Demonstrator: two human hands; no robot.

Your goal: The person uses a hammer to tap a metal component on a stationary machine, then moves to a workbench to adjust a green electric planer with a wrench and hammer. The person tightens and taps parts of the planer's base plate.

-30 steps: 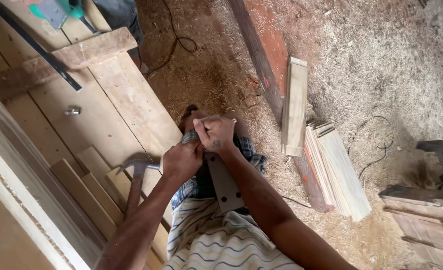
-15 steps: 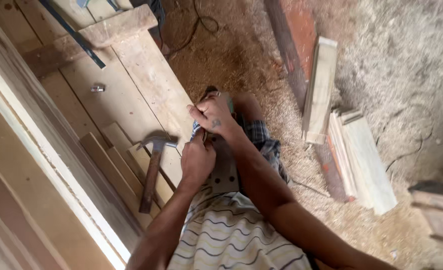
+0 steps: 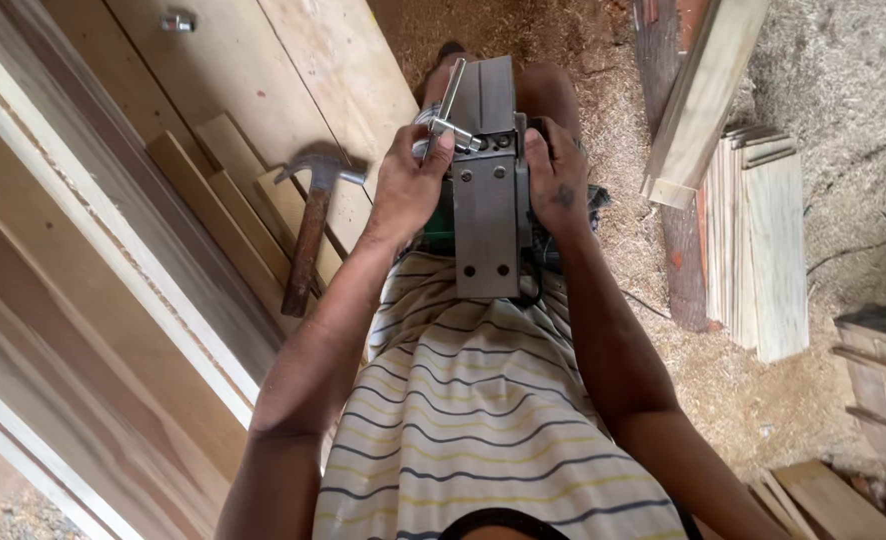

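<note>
A grey metal power planer (image 3: 488, 210) lies upside down against my striped shirt, its flat sole facing up. My right hand (image 3: 555, 180) grips its right side. My left hand (image 3: 410, 185) holds a small silver wrench (image 3: 448, 110) set on the bolts at the planer's blade drum. A claw hammer (image 3: 308, 235) with a brown wooden handle lies on the planks just left of my left arm.
Long wooden boards (image 3: 113, 260) run along the left, with a small metal piece (image 3: 177, 22) on one. A stack of short planks (image 3: 758, 240) and a pale batten (image 3: 698, 100) lie on the sawdust floor (image 3: 833, 70) at right. More timber (image 3: 878, 370) sits at the far right.
The view has come much closer to my hands. The planer now shows its sole upward, with the wrench on its drum bolts; the hammer has stayed on the planks.
</note>
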